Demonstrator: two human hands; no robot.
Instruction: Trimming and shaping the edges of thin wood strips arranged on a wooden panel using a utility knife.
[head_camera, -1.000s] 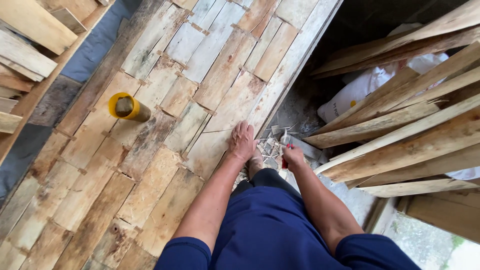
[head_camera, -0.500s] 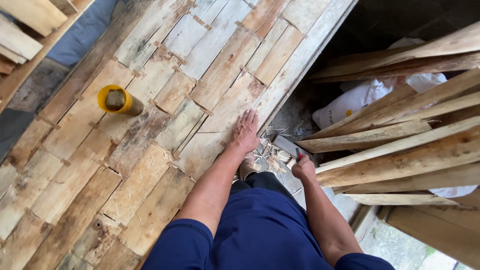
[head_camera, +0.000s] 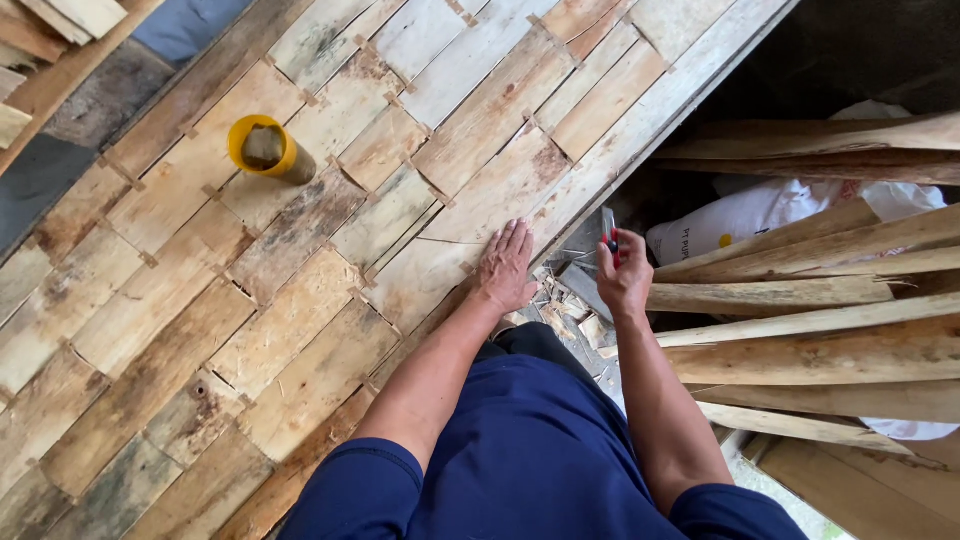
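Woven panel (head_camera: 300, 300) of flat wood strips fills the left and centre, laid flat, its straight edge running diagonally from upper right down toward the person. Strips cross over and under; some pale, some grey-stained.

Right of the edge: a loose stack of long slats (head_camera: 810, 300), fanned out, lying over a white sack (head_camera: 730, 215). Dark gap between panel and stack.

Left hand (head_camera: 507, 265) lies flat, palm down, fingers spread, pressing the panel just inside its edge. It grips nothing; it only bears down on the strips.

Right hand (head_camera: 625, 280) is closed around a small tool (head_camera: 610, 238) with a red handle and a metal blade or jaw pointing up. Looks like a cutter or pliers; too small to tell which. The tool is held over the gap, just beyond the panel edge, near the left fingertips but apart from them.

Offcuts (head_camera: 570, 310) and chips lie on the ground between the two hands.

Yellow tin (head_camera: 265, 148) stands on the panel, well away to the upper left, open at the top, contents unclear.

Judgement on doing this well: the work appears to be trimming or fastening at the panel edge. Keep the flat hand's weight close to the working point so the strips do not lift or slide. Bring the tool in square to the edge, with the left fingertips held back from the blade. Loose offcuts underfoot could shift; a stable stance matters.
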